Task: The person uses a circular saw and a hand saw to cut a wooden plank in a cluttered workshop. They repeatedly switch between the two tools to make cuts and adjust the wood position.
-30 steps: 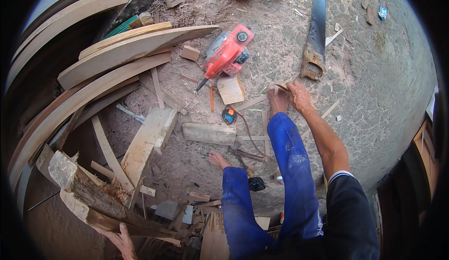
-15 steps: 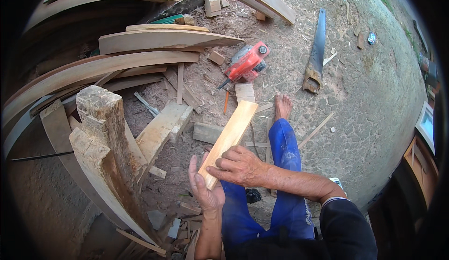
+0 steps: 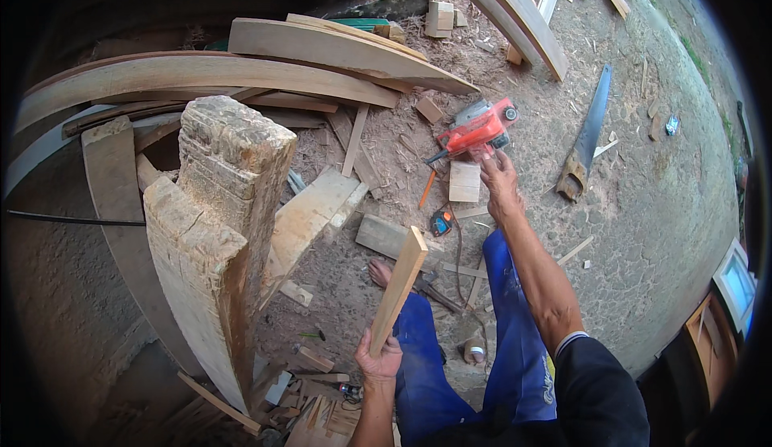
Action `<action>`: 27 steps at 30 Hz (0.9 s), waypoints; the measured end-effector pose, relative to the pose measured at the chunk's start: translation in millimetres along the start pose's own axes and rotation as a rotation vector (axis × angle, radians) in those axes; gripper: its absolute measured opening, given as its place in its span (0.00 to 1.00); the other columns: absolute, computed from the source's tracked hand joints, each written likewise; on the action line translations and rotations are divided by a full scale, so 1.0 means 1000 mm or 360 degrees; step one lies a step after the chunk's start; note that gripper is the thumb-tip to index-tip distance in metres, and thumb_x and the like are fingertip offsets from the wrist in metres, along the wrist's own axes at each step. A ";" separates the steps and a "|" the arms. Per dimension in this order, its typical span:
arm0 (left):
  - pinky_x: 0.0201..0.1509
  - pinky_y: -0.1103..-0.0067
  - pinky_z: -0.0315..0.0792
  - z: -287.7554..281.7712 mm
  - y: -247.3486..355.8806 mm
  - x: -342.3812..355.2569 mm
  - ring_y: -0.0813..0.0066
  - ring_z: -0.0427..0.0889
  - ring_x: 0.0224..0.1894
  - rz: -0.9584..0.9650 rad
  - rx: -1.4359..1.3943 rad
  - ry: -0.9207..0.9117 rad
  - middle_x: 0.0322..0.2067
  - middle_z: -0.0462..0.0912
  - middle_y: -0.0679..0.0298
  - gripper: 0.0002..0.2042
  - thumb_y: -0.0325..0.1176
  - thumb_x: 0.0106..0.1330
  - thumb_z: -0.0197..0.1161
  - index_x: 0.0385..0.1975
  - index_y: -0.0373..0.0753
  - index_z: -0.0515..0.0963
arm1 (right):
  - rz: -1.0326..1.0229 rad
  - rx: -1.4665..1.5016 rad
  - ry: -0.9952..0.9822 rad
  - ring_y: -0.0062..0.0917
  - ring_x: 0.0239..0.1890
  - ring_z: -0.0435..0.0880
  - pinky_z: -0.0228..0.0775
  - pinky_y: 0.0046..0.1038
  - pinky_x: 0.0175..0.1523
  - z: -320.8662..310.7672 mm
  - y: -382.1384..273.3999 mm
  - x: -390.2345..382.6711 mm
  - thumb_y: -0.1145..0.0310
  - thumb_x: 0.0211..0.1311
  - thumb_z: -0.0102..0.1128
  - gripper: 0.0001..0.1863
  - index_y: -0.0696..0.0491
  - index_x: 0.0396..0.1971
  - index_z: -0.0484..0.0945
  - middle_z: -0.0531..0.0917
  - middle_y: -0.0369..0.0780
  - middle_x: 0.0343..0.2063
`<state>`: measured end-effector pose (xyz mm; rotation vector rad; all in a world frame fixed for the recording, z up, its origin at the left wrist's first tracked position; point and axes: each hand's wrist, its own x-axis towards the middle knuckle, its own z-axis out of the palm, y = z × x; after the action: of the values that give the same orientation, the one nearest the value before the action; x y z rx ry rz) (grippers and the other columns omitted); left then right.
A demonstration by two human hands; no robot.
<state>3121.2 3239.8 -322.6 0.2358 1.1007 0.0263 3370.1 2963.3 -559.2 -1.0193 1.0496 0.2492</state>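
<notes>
My left hand [image 3: 379,355] is closed around the lower end of a narrow wooden board [image 3: 400,290], which it holds tilted upright over my left leg. My right arm stretches forward, and my right hand [image 3: 500,182] is at the near end of a red electric planer [image 3: 476,129] on the ground. Its fingers are closed about the planer's near end, though the grip is partly hidden. A pale wood block [image 3: 465,182] lies just below the planer. Beside the block are an orange pencil [image 3: 427,189] and a tape measure [image 3: 441,223].
A handsaw [image 3: 589,137] lies on the ground at right. Curved planks [image 3: 209,73] are stacked at far left, behind a thick rough timber post [image 3: 217,198]. A hammer [image 3: 438,293] lies between my legs, near a dark cord. Wood offcuts [image 3: 314,358] and shavings litter the ground.
My right hand has left the board and reached forward to the planer. My left hand now holds the board alone, turned on edge. The whole view has shifted, showing the tape measure and hammer.
</notes>
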 end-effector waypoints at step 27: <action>0.59 0.68 0.77 0.188 0.217 -0.123 0.65 0.83 0.51 0.1146 0.1007 -0.0457 0.47 0.85 0.56 0.16 0.32 0.63 0.71 0.48 0.33 0.80 | 0.0114 -0.0073 -0.0340 0.23 0.15 0.74 0.74 0.29 0.20 -0.034 -0.134 -0.233 0.72 0.59 0.60 0.16 0.55 0.47 0.70 0.72 0.35 0.17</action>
<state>3252.6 3401.2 -89.4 1.1607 0.6639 0.2797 3311.4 2927.9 -296.9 -0.9740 0.8904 0.4333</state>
